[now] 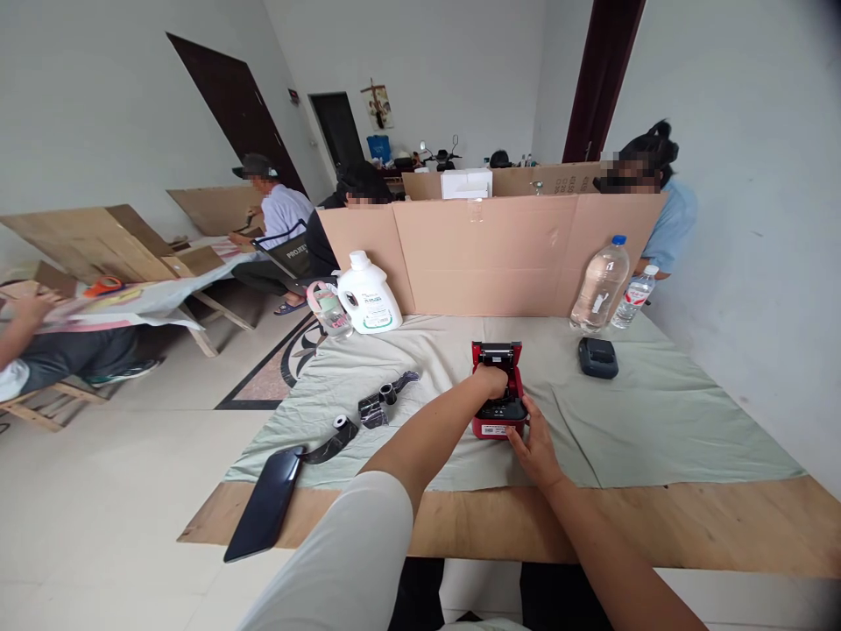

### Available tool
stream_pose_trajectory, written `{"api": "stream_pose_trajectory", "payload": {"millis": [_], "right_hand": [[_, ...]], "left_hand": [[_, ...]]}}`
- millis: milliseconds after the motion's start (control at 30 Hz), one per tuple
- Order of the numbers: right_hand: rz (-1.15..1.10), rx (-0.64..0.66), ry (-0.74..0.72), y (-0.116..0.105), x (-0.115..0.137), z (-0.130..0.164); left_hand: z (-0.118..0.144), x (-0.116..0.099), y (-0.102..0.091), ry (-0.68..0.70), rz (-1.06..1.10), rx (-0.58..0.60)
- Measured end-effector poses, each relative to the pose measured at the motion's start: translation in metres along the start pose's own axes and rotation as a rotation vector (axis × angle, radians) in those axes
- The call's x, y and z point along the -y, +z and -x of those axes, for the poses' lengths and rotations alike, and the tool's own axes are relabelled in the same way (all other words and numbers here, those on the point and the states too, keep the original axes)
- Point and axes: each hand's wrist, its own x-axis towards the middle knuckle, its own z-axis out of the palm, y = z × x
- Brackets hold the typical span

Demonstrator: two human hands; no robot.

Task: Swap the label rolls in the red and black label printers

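Note:
A red and black portable label printer sits on the cloth in front of me with its lid raised. My left hand reaches down into its open compartment; the fingers are hidden inside, so what they touch does not show. My right hand grips the printer's right front corner, thumb at the front and fingers along the side. Left of the printer lie two small rolls with black ribbon, the nearer roll partly unwound and the farther roll beside crumpled clear film.
A black phone overhangs the table's front left edge. White jug, pink-handled bottle, large water bottle and smaller bottle stand before a cardboard screen. A black device lies right. Several people sit beyond.

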Motion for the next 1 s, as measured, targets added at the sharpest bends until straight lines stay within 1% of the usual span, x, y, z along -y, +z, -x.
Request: {"api": "stream_pose_trajectory", "payload": {"millis": [67,133,167,233,333,400,433,500,533,567,633,667,700,767,833,900,1000], "right_hand": [[0.008,0.012,-0.009,-0.002,-0.001,0.0],[0.013,0.027,-0.011,-0.004,-0.002,0.0],[0.013,0.035,-0.009,-0.005,-0.002,0.0],[0.011,0.045,0.001,-0.007,-0.003,0.0],[-0.004,0.057,0.021,-0.007,-0.003,-0.001],[-0.01,0.064,0.034,-0.008,-0.001,-0.001],[-0.008,0.067,0.039,-0.008,0.0,-0.001],[0.002,0.069,0.051,-0.009,0.003,-0.001],[0.005,0.07,0.056,-0.01,0.005,-0.001],[0.006,0.069,0.06,-0.01,0.006,-0.001],[0.002,0.069,0.068,-0.011,0.008,-0.001],[-0.001,0.071,0.074,-0.012,0.008,-0.001],[-0.005,0.075,0.082,-0.012,0.008,-0.001],[-0.007,0.085,0.097,-0.012,0.007,0.0],[-0.003,0.091,0.093,-0.012,0.005,0.0],[0.004,0.091,0.074,-0.012,0.004,0.0],[0.013,0.094,0.07,-0.012,0.003,0.0]], "left_hand": [[0.006,0.0,-0.001,-0.012,-0.031,0.008],[0.016,0.002,-0.002,0.0,-0.028,-0.03],[0.022,0.003,-0.002,0.014,-0.011,-0.071],[0.036,0.007,-0.001,0.042,0.05,-0.192],[0.061,0.018,-0.003,0.048,0.211,-0.373],[0.082,0.032,-0.005,0.038,0.365,-0.434],[0.093,0.041,-0.004,0.03,0.445,-0.442],[0.117,0.061,-0.001,0.014,0.571,-0.405],[0.13,0.072,0.004,0.004,0.608,-0.356],[0.142,0.082,0.01,-0.002,0.614,-0.276],[0.164,0.1,0.028,-0.045,0.551,-0.125],[0.174,0.108,0.039,-0.082,0.498,-0.079],[0.183,0.115,0.049,-0.129,0.434,-0.058],[0.199,0.125,0.068,-0.234,0.312,-0.069],[0.212,0.132,0.08,-0.307,0.223,-0.094],[0.222,0.137,0.086,-0.34,0.171,-0.107],[0.235,0.14,0.086,-0.401,0.121,-0.137]]}}
